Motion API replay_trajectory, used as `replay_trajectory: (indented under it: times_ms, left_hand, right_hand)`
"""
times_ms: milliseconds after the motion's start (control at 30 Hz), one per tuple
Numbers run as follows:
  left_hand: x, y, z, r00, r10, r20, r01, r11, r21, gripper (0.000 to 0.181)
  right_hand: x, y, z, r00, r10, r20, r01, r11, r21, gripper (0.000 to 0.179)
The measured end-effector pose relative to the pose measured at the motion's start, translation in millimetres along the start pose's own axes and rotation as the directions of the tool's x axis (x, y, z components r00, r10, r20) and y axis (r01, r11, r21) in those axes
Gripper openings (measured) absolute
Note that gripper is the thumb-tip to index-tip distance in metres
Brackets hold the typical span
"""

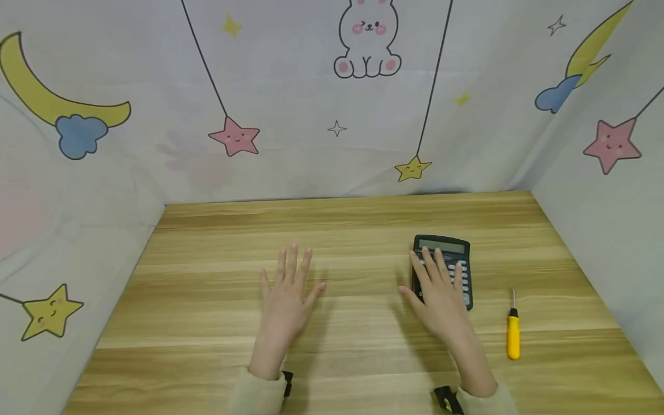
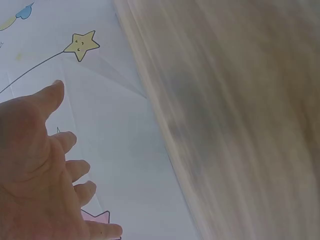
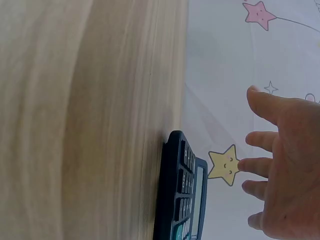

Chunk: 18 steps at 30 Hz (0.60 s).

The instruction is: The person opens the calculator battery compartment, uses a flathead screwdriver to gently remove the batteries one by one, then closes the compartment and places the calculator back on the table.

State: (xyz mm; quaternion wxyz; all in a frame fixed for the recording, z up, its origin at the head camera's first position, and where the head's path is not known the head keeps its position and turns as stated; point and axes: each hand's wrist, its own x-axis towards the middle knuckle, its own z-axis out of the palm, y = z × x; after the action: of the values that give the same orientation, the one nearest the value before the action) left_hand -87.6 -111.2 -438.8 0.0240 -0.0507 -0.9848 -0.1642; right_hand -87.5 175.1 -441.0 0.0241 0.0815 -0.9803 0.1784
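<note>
My left hand hovers palm down over the left half of the wooden table, fingers spread and holding nothing. In the left wrist view the same hand shows its bare palm. My right hand, also spread and without anything in it, overlaps a black calculator in the head view and hides part of its keys. The right wrist view shows a gap between that hand and the calculator, which lies flat on the table. Right of it lies a yellow-handled screwdriver, its metal shaft pointing away from me.
The wood-grain table ends at a white curtain printed with stars, moons and a rabbit. This fabric also closes off the left and right sides. Black straps sit at both wrists by the pale sleeves.
</note>
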Motion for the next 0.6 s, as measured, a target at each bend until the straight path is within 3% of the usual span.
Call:
replay_trajectory:
  times_ms: [267,600]
  left_hand:
    - [3.5,8.4,-0.5,0.999,0.004,0.036,-0.004,1.000,0.020,0.072]
    - [4.6,20.3,0.2,0.999,0.026,0.032,-0.026,1.000,0.007,0.073]
  right_hand:
    - [0.0,4,0,1.000,0.022,-0.010,-0.022,1.000,0.000,0.073]
    - [-2.1,7,-2,0.999,0.023,-0.042,-0.022,0.999,0.039,0.071]
